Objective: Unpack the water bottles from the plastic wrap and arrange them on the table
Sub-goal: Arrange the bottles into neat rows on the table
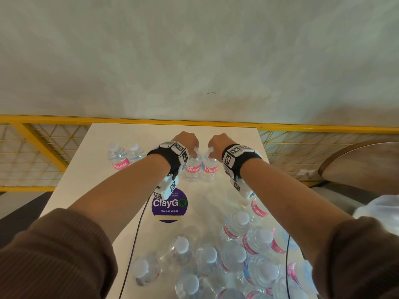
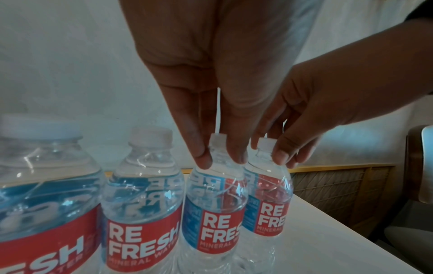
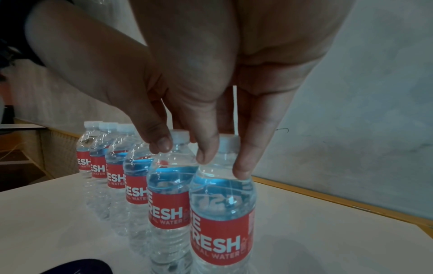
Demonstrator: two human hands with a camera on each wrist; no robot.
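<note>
Both my hands pinch bottle necks near the desk's far edge.

My left hand [image 1: 186, 140] pinches one bottle [image 1: 192, 167], my right hand [image 1: 219, 141] its touching neighbour [image 1: 209, 167]; the right wrist view shows a six-bottle row, which my arms hide from the head view. White desk [image 1: 226, 190], yellow railing [image 1: 64, 120] beyond.

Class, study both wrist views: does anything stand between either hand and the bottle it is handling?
Nothing visible does. The left hand already pinches the neck of one clear plastic red-labelled water bottle, and the right hand pinches its neighbour. Both bottles stand upright on the white table, ending the row.
</note>
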